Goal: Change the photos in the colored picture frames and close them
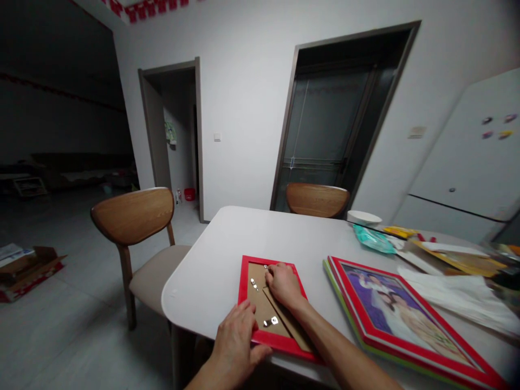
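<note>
A red picture frame (245, 281) lies face down on the white table, its brown backing board (260, 306) showing. Small metal clips (271, 322) sit along the edges of the board, and a stand leg (286, 319) runs slantwise across it. My left hand (238, 336) grips the lower left corner, fingers over the left side and thumb along the bottom edge. Near the top of the board, my right hand (283, 284) is closed, its fingertips pressed down beside a clip at the upper edge. Whatever lies under those fingertips is hidden.
Right of my hands lies a stack of frames, a red one with a portrait photo (402, 309) on top. Behind it are a white bowl (364, 218), a teal plastic packet (374, 238) and paper wrappings (459, 292). Wooden chairs (136, 215) stand left and behind.
</note>
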Demonstrator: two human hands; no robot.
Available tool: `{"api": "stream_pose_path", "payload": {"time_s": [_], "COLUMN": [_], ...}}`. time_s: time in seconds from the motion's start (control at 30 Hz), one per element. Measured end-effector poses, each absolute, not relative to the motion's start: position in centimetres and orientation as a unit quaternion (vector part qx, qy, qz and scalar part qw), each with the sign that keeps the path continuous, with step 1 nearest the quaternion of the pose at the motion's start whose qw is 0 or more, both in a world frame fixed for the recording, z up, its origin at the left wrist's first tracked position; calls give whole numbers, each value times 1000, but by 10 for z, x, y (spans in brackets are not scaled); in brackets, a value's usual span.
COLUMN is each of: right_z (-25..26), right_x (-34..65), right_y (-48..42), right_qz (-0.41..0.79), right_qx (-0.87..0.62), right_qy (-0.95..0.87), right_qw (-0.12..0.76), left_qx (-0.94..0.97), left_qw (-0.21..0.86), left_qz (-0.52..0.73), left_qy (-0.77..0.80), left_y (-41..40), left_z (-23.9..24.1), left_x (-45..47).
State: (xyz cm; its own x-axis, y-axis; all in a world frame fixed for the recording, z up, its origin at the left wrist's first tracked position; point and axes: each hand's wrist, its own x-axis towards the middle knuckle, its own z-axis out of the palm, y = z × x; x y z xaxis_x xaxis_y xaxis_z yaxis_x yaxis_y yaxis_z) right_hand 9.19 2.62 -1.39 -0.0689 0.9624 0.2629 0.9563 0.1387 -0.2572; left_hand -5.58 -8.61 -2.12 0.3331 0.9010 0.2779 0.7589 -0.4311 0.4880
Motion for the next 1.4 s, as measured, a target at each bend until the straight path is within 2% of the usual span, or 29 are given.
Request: {"api": "stream_pose_path", "payload": {"time_s": [0.33,0.67,0.97,1.4], "right_z": [-12,-2,-8,0], "right_x": [94,154,140,129], "right_y": [28,-10,-7,-31], "right_qz": [26,88,21,26], "right_qx": [-662,-594,-651,-615], "right_qy": [-729,-787,-742,-770], "right_qw": [173,142,161,169], "left_qx": [805,797,796,788], "left_qw": [147,155,142,181], "left_qz": [259,270,280,304], "left_qy": [512,517,517,503], "left_y": [-83,-82,-81,-75], "left_z": [-23,-21,-22,-25], "left_x": [-58,-60,-59,-60]}}
